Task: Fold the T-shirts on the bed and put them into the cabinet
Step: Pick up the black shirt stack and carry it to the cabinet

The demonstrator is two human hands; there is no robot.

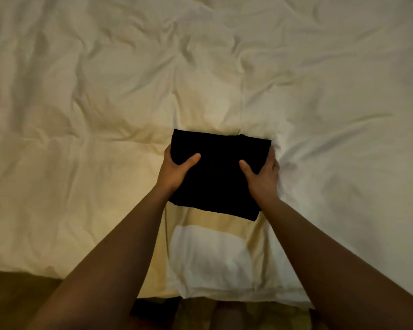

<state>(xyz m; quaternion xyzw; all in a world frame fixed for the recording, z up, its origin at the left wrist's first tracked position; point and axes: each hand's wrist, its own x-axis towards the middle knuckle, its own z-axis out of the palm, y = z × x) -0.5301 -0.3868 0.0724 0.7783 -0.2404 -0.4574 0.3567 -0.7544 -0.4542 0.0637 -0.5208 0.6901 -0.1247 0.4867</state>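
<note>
No text, label, brand, number or sign can be read anywhere in the view. The folded black T-shirt (pixel 218 175) shows a plain dark surface, and the white bedding (pixel 105 91) carries no print or tag.

The wrinkled white duvet (pixel 105 91) is spread open on every side of the folded black T-shirt (pixel 218 177), with only soft creases raised across it. The T-shirt's left and right edges are taken up by the left hand (pixel 177 170) and right hand (pixel 260 177), thumbs laid on top. Its far edge and near edge are left unblocked.
</note>
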